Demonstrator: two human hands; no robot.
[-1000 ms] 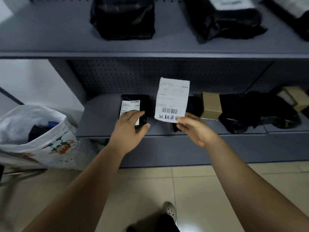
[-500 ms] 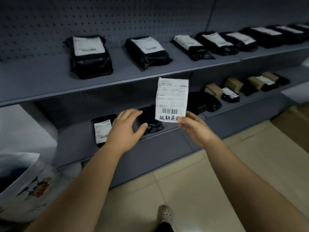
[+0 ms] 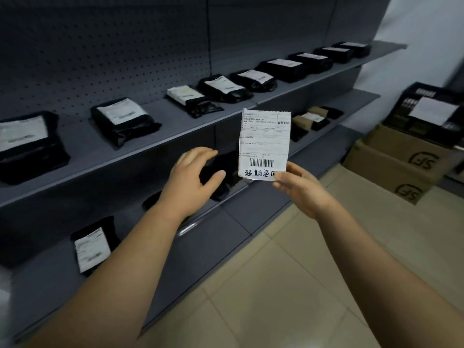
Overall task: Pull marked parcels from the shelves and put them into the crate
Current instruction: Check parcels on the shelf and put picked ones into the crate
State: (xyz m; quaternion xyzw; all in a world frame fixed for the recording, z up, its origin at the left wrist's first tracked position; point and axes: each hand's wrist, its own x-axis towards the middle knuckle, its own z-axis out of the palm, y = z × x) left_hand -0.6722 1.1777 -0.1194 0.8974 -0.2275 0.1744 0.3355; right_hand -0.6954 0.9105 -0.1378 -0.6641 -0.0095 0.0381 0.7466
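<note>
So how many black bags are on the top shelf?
9, in one row on the top shelf: two bags left, three middle, four far right. More may hide off-frame.

A dark grey metal shelving unit [image 3: 226,242] runs along the left side and recedes toward the far right. Its back is a perforated dark grey panel [image 3: 100,46] with rows of small holes, split by vertical seams. Two flat boards project from it: an upper shelf [image 3: 180,124] and a lower shelf [image 3: 50,285] close to the ground, above a plain closed base. The floor [image 3: 276,297] is laid with large glossy beige tiles and thin pale joints. Beyond the end of the unit stands a plain pale wall [image 3: 421,33]. Near it, brown cardboard boxes [image 3: 391,167] with black printed logos are stacked on the floor. The light is dim and cool.
</note>
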